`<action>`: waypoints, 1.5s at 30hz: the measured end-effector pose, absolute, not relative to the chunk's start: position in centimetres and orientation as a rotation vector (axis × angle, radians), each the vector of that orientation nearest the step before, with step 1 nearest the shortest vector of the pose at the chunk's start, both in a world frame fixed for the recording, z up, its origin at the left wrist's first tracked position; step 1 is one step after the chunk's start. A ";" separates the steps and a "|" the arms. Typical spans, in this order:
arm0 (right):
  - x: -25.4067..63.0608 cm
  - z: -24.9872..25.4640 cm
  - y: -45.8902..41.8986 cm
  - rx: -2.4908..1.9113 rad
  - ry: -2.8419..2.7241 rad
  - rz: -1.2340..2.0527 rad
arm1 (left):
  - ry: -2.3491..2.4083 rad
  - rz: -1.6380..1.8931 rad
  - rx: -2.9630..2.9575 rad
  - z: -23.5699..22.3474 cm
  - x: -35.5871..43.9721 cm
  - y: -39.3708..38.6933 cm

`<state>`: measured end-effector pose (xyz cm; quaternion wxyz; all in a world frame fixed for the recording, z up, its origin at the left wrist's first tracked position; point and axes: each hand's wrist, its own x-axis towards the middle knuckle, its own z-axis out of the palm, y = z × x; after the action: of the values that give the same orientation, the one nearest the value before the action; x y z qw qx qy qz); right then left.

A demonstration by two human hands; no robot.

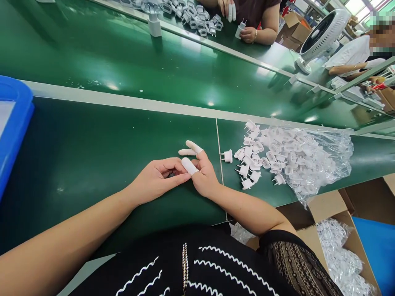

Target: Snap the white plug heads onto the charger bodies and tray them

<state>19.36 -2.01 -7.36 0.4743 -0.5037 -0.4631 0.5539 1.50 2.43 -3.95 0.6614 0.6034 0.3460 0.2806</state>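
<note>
Two hands meet at mid-frame over a dark green worktop (92, 135). White finger cots (189, 165) cover the thumb and two fingers of the right hand (207, 176), which stand apart. The left hand (151, 181) reaches to that thumb, its own thumb tip touching near the cot's base; I cannot tell whether its partly hidden fingers are clamped on the cot.

Right of centre, past a thin pale seam (217, 135), loose white plugs (243, 169) spill from a clear plastic bag (342, 152). A blue tray (23, 96) enters at far left. Beyond a pale strip (123, 102) runs a glossy green surface (173, 78). Upper right, a white fan (339, 28) stands near one co-worker (354, 49); upper centre, another person (267, 24) holds a white adapter (239, 31). An open carton (327, 204) occupies the lower right.
</note>
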 end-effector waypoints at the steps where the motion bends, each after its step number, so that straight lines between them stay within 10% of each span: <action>1: 19.3 -7.3 -2.0 -1.233 -1.134 1.350 | 0.781 0.639 1.369 -4.0 1.5 2.4; 34: 19.3 -6.5 -2.0 -1.173 -0.999 1.411 | 0.911 0.976 1.385 -4.0 1.1 1.7; 45: 19.9 -3.6 -0.8 -0.998 -0.268 1.948 | 1.049 1.087 1.222 -4.5 1.3 2.5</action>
<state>19.94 -0.83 -3.56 0.4511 -0.4040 -0.1084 0.7884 1.25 2.50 -4.53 0.5638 0.5194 0.4459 0.4621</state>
